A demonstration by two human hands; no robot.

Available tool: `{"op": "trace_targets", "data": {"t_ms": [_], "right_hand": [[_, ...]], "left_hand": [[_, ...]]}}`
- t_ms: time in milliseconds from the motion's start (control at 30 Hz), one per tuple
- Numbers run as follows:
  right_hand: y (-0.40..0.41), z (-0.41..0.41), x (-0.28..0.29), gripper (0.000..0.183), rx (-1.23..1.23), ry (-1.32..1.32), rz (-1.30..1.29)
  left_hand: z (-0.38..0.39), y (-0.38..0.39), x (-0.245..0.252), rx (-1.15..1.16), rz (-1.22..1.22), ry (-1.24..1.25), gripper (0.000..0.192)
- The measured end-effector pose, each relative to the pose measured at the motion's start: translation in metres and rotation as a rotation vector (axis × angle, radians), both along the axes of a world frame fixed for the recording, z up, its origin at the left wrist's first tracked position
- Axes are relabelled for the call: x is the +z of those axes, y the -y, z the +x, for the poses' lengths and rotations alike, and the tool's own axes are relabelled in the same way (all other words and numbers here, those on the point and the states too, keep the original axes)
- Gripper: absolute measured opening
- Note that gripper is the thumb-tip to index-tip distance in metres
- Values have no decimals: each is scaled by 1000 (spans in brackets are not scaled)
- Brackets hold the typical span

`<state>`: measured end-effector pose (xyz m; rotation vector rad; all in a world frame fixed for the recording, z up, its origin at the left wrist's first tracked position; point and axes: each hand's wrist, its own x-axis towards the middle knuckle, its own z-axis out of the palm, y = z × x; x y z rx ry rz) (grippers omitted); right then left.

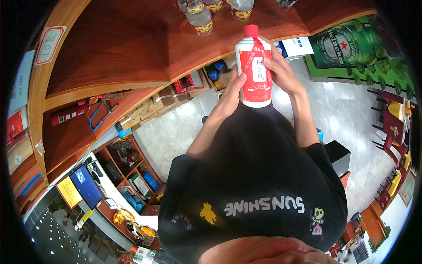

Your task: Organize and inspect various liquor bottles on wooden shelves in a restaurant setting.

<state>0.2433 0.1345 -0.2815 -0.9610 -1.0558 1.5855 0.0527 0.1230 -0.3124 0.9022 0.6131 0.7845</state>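
Both my hands hold a white liquor bottle [255, 95] with a red cap, a red label and a red ribbon hanging from its neck. The label bears writing. My left hand [232, 90] grips the bottle's left side, its thumb on the label's lower edge. On the other side, my right hand [283, 71] wraps round the upper right, its thumb across the label. The bottle is in front of my black T-shirt [250, 165], close to the front edge of a wooden shelf [132, 43]. Clear glass bottles [199, 19] with yellow-and-red labels stand on that shelf.
Cardboard boxes [148, 109] sit below the shelf. A green Heineken panel [343, 43] is at upper right. Left behind me is a counter with a monitor [86, 186]. A black box [337, 156] is at my right, with dark red chairs [392, 125] beyond on the tiled floor [343, 99].
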Motion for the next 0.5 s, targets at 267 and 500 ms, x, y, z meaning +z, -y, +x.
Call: {"op": "trace_targets", "data": {"t_ms": [267, 500], "right_hand": [[-3, -5, -2, 68, -7, 65, 83], [-2, 6, 5, 90, 80, -134, 7]], "left_hand": [[3, 3, -2, 55, -89, 145, 63], [-2, -2, 0, -273, -190, 537, 78]]}}
